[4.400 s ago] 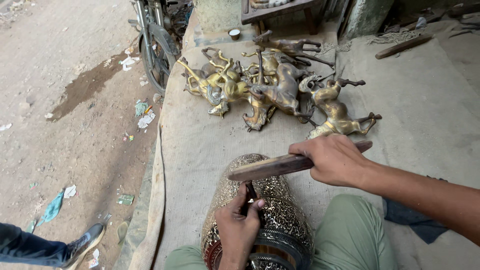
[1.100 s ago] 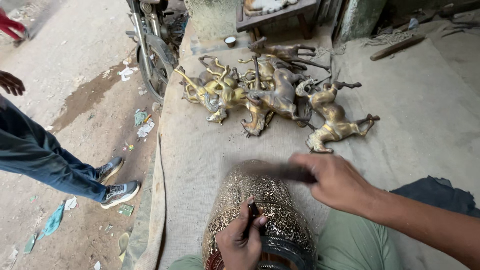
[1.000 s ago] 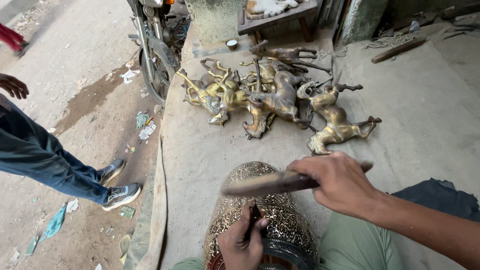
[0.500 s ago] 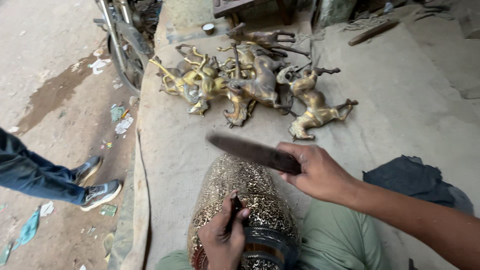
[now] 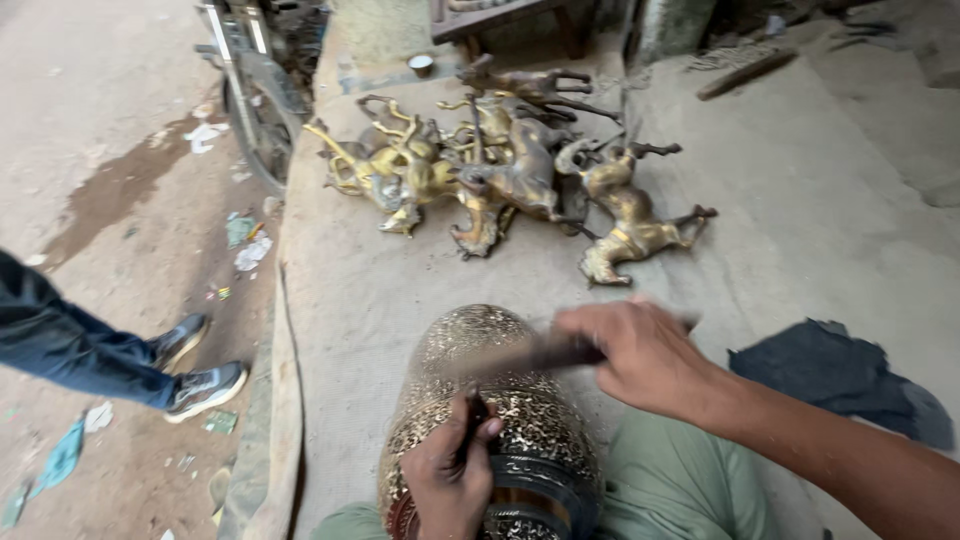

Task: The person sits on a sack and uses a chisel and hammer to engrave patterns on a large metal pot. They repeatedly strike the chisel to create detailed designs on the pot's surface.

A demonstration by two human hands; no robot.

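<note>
A large engraved brass vase (image 5: 480, 400) lies on its side between my knees, mouth toward me. My left hand (image 5: 450, 480) rests on it and pinches a thin dark chisel (image 5: 472, 418) upright against the metal. My right hand (image 5: 635, 355) grips a flat wooden mallet stick (image 5: 530, 355), blurred with motion, just above the chisel's head. Beyond the vase, a heap of brass horse figures (image 5: 500, 170) lies on the grey cloth (image 5: 350, 300).
A person's legs in jeans and dark sneakers (image 5: 190, 365) stand on the dirt ground at left. A parked motorcycle wheel (image 5: 255, 110) is at the back left. A dark blue rag (image 5: 840, 375) lies at right. A wooden bench (image 5: 500, 15) stands behind the horses.
My right hand has swung the wooden stick down toward the chisel; it was raised half a second ago. The bystander's feet have shifted at left. The view has drifted slightly.
</note>
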